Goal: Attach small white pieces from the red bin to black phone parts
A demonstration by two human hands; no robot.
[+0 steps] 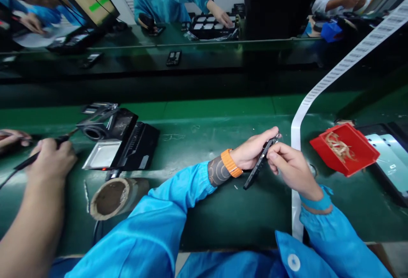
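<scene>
A thin black device [259,165], seen nearly edge-on and tilted, is held above the green bench by my left hand [251,149], which has an orange watch band at the wrist. My right hand [288,165] is at the upper right side of the device, its fingers curled and pressed together near the edge. Whatever those fingers pinch is too small to tell. A long white strip of printed labels [296,135] runs down the bench beside and behind my right hand.
A red bin [366,152] with tan scraps stands right, beside pale green panels [390,159]. On the left are a black soldering station [140,146], a round pot [132,193] and another person's hand [52,159] holding an iron. Other people work across the conveyor [210,59].
</scene>
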